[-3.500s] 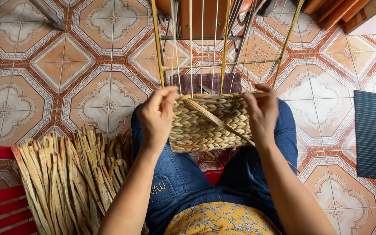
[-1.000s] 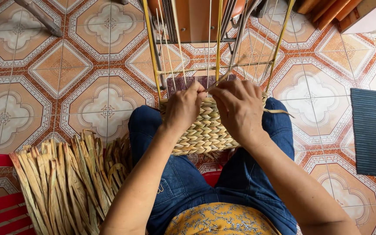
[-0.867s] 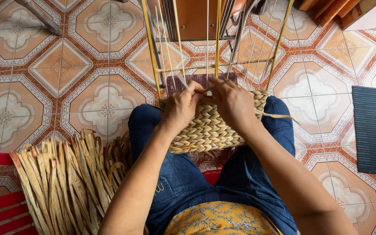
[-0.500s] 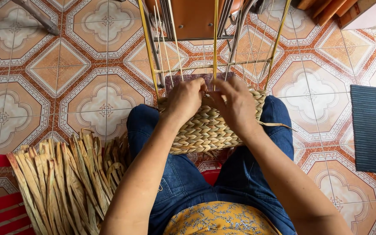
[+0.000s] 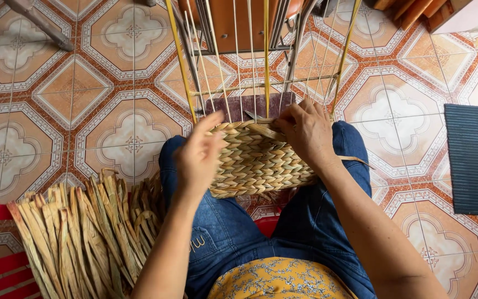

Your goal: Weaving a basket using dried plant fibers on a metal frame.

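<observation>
One half-woven basket [image 5: 253, 160] rests on the person's knees, its straw-coloured plaited wall facing up, with thin upright stakes [image 5: 233, 66] rising from its top edge. The right hand [image 5: 305, 133] bends over that top edge, its grip pinching one flat strand [image 5: 258, 118]. The left hand [image 5: 197, 158], blurred, hovers at the basket's left side, fingers loose and released. One bundle of dried strips [image 5: 78, 232] lies left of the basket.

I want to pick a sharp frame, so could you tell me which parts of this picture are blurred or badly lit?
Head view: the left hand is smeared by motion blur; the right hand, the woven basket and the floor tiles are sharp; the light is soft and even, without glare or hard shadows.
</observation>
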